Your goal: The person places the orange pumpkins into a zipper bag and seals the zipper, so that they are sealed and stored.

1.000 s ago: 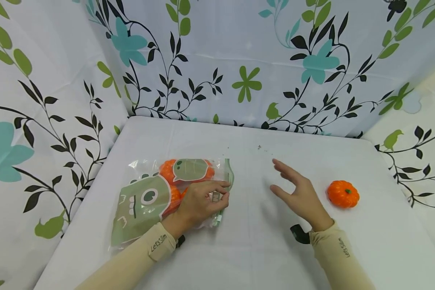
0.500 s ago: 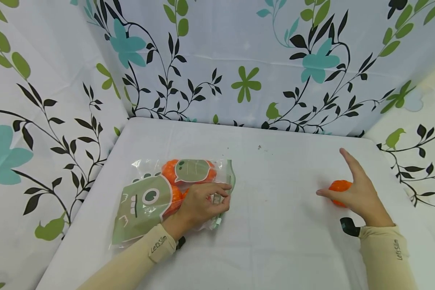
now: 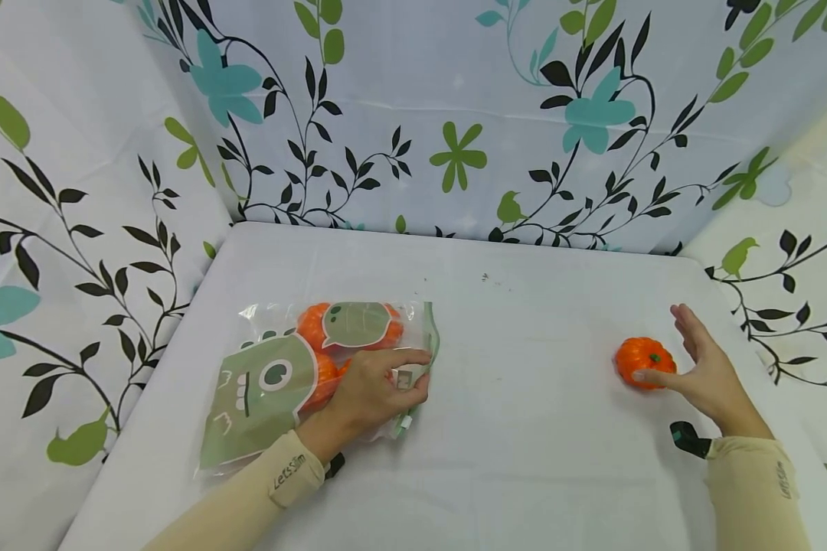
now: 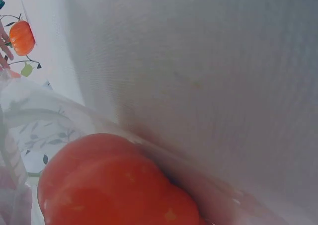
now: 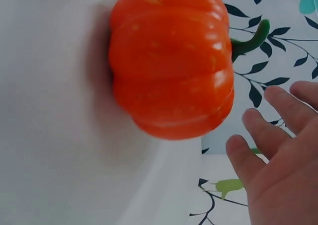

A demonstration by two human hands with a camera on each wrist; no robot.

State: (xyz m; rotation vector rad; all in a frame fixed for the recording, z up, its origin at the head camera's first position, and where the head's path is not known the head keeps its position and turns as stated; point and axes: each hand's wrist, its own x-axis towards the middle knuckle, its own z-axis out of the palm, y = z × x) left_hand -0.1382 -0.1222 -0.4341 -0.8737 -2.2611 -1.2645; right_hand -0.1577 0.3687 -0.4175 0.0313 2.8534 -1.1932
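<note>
A clear zip bag (image 3: 257,413) with a green cartoon face lies on the left of the table, several orange toy pumpkins (image 3: 312,324) inside it. My left hand (image 3: 365,386) holds the bag near its zip edge, thumb and index finger curled there. Close up in the left wrist view, one pumpkin (image 4: 109,185) shows through the plastic. A loose orange pumpkin (image 3: 637,360) with a green stem sits on the right. Just beside it, my right hand (image 3: 713,383) has its fingers extended, the thumb overlapping the pumpkin in the head view; whether it touches is unclear.
A white cloth covers the table (image 3: 517,436). Behind and at both sides hangs a white curtain (image 3: 386,92) with printed leaves, flowers and birds. Small dark marks dot the cloth near the back. A small black device (image 3: 689,440) sits at my right wrist.
My right hand has moved right across the table, from the middle to the loose pumpkin. The left hand has stayed at the bag's edge. The head view has shifted slightly.
</note>
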